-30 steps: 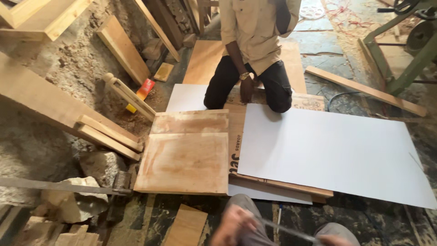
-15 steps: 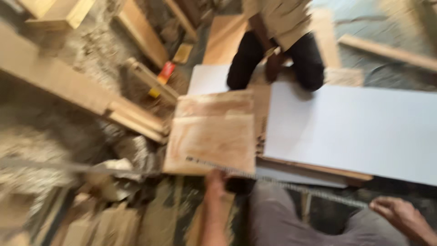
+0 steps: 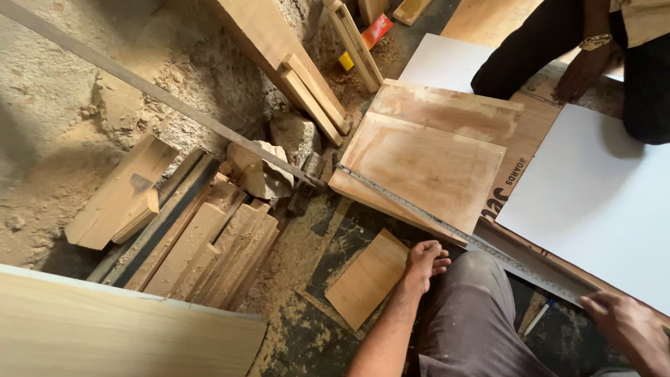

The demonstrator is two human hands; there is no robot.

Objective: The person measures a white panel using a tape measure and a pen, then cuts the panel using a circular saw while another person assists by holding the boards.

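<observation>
Left hand rests by the knee, fingers loosely curled, grip empty, just beside the steel ruler. Right hand at the ruler's near-right end; can't tell if its grip is closed on it. Ruler's long axis runs diagonally, near-right to far-left, across the plywood panels. Small ply offcut on floor beside left hand. Beyond: white sheet; far back, red-yellow packet, another person's hand.

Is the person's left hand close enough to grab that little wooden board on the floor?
Probably yes. The left hand rests right beside the small wooden board, nearly touching its edge, with nothing lying between them. The board lies flat on the floor and nothing sits on top of it.
</observation>
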